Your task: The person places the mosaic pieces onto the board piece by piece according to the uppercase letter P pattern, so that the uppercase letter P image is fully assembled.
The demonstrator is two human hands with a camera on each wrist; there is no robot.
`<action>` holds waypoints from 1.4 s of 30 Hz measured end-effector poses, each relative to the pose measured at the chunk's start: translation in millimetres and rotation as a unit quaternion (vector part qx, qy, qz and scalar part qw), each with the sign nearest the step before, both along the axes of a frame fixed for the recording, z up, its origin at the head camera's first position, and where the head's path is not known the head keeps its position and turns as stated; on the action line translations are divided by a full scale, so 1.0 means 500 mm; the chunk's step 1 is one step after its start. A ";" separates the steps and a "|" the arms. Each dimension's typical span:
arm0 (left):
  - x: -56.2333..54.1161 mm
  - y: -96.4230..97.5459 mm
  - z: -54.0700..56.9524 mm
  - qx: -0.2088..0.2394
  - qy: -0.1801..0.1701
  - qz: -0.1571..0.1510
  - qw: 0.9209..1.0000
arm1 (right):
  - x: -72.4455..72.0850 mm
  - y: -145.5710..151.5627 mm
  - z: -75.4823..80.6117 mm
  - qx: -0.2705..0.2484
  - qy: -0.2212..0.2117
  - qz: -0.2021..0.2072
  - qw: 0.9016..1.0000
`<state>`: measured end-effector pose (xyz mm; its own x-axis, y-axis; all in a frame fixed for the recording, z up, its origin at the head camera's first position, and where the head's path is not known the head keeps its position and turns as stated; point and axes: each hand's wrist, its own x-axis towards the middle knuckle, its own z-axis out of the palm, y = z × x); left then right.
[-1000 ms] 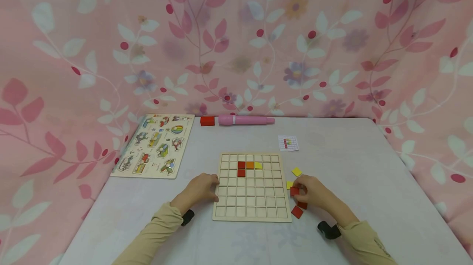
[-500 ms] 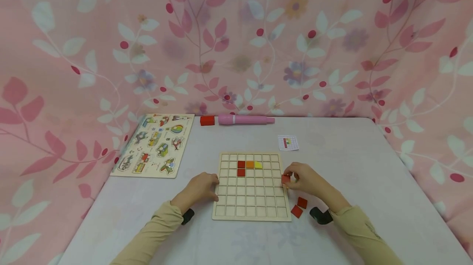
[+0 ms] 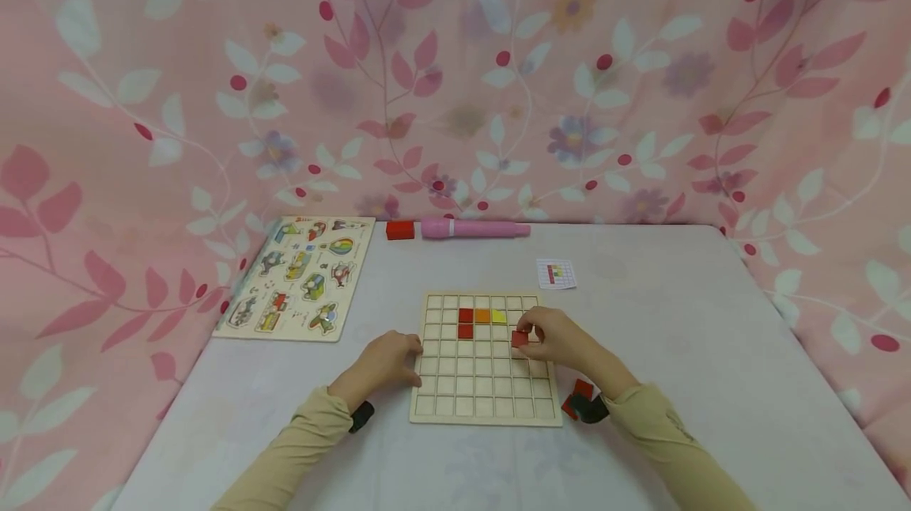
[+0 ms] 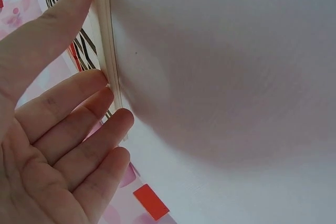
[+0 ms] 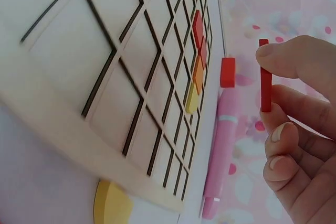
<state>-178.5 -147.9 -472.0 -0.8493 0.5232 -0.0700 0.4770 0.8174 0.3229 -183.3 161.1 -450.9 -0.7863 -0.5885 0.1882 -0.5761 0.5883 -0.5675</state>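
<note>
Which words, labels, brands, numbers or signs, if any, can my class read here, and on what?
No text can be read in any view.
Picture board: tiny marks beside the pictures, too small to read.
White card: coloured grid; any lettering too small to tell.
Grid board, red tile, pink object: no lettering visible.

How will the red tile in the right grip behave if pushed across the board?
The red tile is probably stiff, looking straight in the right grip, and likely light, being thin. Pushed, it may catch on the ridged board.
</note>
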 end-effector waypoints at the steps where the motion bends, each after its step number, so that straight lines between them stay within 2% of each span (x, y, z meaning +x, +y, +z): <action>1: -0.001 0.001 0.001 -0.002 0.004 -0.002 1.000 | -0.003 -0.005 -0.001 -0.001 0.005 0.001 1.000; 5: -0.006 0.005 0.005 -0.006 0.012 -0.007 1.000 | -0.013 -0.025 -0.005 -0.009 0.012 0.006 1.000; 12: -0.004 0.005 -0.002 -0.002 -0.007 0.006 1.000 | -0.030 -0.072 -0.011 -0.008 -0.005 0.033 0.999; 16: -0.002 0.001 -0.007 0.004 0.003 0.000 1.000 | -0.036 -0.097 -0.014 -0.006 -0.016 0.032 0.999; 21: -0.002 0.001 -0.007 0.001 0.010 0.002 1.000 | -0.042 -0.122 -0.016 -0.004 -0.001 0.040 0.999; 26: 0.000 -0.001 -0.008 0.006 0.007 -0.001 1.000 | -0.047 -0.140 -0.025 -0.007 -0.007 0.053 0.999; 35: 0.004 0.001 -0.004 0.009 0.001 0.000 1.000 | -0.052 -0.158 -0.065 0.004 -0.026 0.068 0.997; 42: 0.003 0.002 -0.002 0.008 -0.003 0.000 1.000 | -0.049 -0.160 -0.067 0.009 -0.052 0.058 0.997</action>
<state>-177.1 -146.8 -472.8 -0.8488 0.5246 -0.0662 0.4754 0.8120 0.3387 -207.8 80.9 -484.3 -0.7278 -0.6788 0.0982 -0.5793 0.5317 -0.6179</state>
